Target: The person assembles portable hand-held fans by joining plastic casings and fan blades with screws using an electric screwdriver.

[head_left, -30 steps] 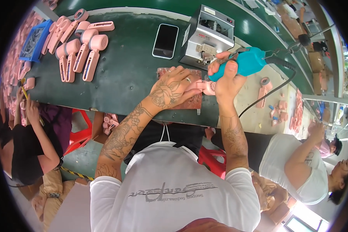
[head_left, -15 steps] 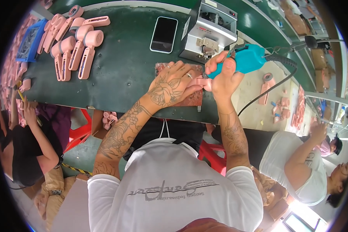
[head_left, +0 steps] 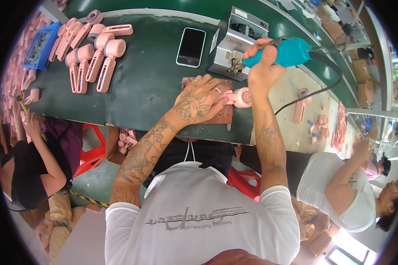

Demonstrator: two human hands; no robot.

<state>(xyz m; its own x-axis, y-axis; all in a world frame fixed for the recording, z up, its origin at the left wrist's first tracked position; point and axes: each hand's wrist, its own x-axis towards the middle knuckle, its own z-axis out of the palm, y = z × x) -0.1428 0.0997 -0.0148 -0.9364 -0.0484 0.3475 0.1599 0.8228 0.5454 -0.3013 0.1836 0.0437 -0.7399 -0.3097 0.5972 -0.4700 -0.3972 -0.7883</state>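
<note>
My left hand [head_left: 197,100] is closed over the handle of a pink handheld fan, pressing it on a reddish mat [head_left: 221,117]. Its round grilled head [head_left: 242,97] sticks out to the right, past the mat's edge. A teal electric screwdriver [head_left: 289,52] is gripped in my right hand [head_left: 265,66], lying nearly level with its cord trailing right. The tip points left, at the front of a grey metal screw feeder [head_left: 223,55]; whether it touches or carries a screw cannot be made out.
Several pink fans [head_left: 93,57] lie at the back left, beside a blue bin [head_left: 42,46]. A phone [head_left: 191,46] rests left of the feeder. The black cord [head_left: 311,92] crosses the right side, near more pink parts [head_left: 318,126]. Co-workers sit on both sides.
My right hand has raised the screwdriver away from the fan, up to the feeder's front. The fan's head now shows fully. My left hand stays on the handle.
</note>
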